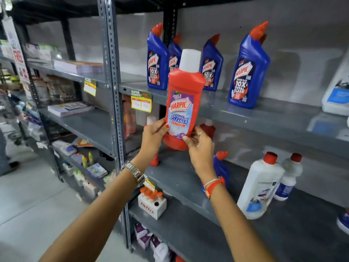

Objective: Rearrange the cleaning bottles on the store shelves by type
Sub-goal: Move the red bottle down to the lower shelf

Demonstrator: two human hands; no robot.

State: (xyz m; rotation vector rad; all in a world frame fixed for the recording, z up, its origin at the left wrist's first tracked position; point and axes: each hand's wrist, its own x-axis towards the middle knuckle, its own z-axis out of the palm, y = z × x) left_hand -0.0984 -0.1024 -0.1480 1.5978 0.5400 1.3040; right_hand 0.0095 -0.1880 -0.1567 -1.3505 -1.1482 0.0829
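Observation:
A red Harpic bathroom cleaner bottle (182,103) with a white cap is held upright in front of the shelves by both hands. My left hand (154,136) grips its lower left side and my right hand (199,146) grips its lower right side and base. Several blue Harpic toilet cleaner bottles (247,70) with red caps stand on the upper shelf (273,118). On the middle shelf (179,178) stand two white bottles with red caps (258,188) and a blue bottle (221,167) partly hidden behind my right wrist. Another red bottle (207,128) shows behind my right hand.
A large white jug (338,91) stands at the upper shelf's right end. A white box of orange-capped tubes (153,202) sits on the lower shelf edge. Grey slotted uprights (113,82) separate this rack from a left rack holding paper packs. A person's foot (11,165) is far left.

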